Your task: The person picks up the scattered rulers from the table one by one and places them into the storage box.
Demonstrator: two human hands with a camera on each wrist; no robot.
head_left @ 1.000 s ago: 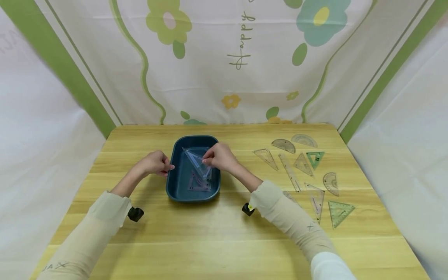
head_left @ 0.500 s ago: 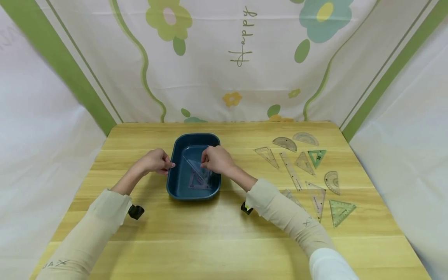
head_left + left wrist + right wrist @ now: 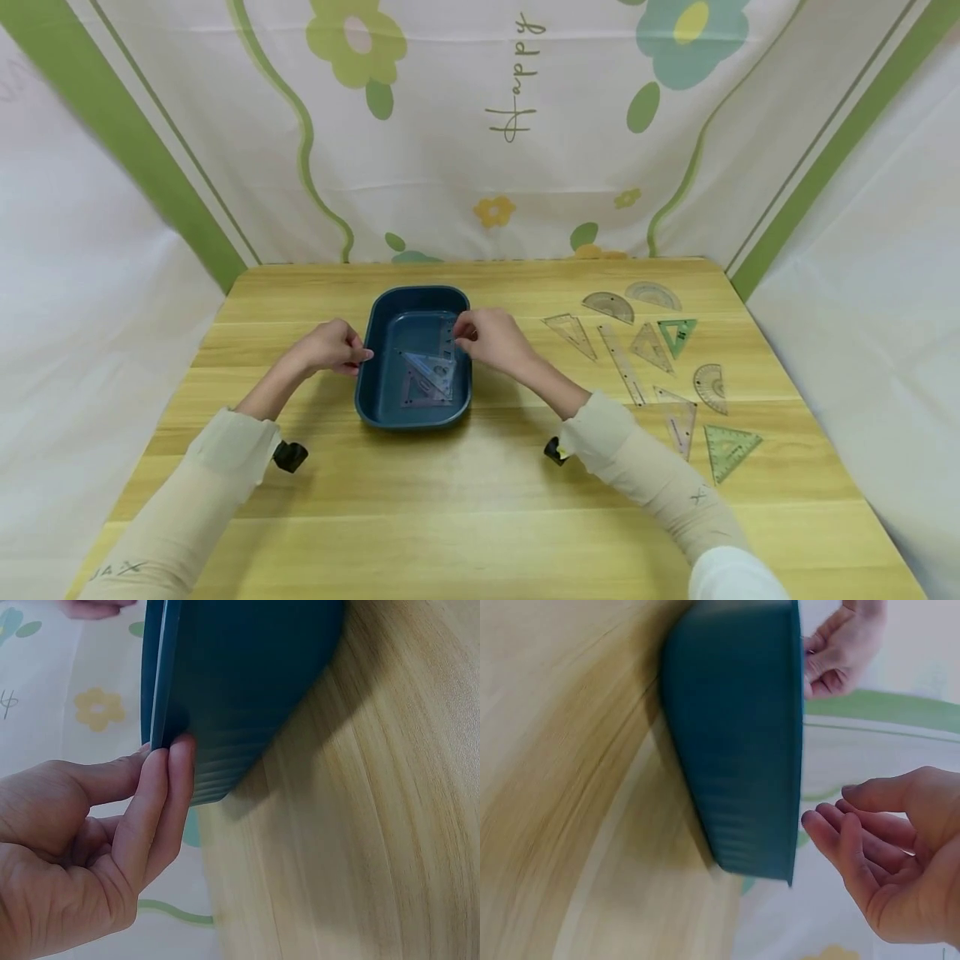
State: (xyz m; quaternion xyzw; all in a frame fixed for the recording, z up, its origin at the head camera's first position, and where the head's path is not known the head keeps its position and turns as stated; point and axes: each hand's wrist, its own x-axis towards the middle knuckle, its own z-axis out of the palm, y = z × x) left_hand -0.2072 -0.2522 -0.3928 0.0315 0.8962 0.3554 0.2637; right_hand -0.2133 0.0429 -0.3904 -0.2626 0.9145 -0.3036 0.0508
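Observation:
My left hand (image 3: 330,346) pinches the left rim of a dark blue plastic basin (image 3: 381,342); in the left wrist view, the thumb and fingers (image 3: 154,802) close on that rim. Over the basin's right rim is my right hand (image 3: 495,340), with nothing held between its loosely bent fingers (image 3: 851,847). Inside the basin a clear bluish set square (image 3: 437,371) overlaps a purplish set square (image 3: 414,396). A clear strip with scale marks (image 3: 447,329) shows beside the right wall, partly hidden by the right hand.
To the right lie several set squares, including a green set square (image 3: 677,337) and a pale green set square (image 3: 727,450). Among them are a straight ruler (image 3: 621,364) and protractors, one a grey protractor (image 3: 608,307). A flowered cloth (image 3: 435,150) hangs behind the wooden table (image 3: 450,517).
My right hand has let go of the clear set square, which now lies on the purplish one in the basin. The hand has moved right to the rim. The left hand stays put.

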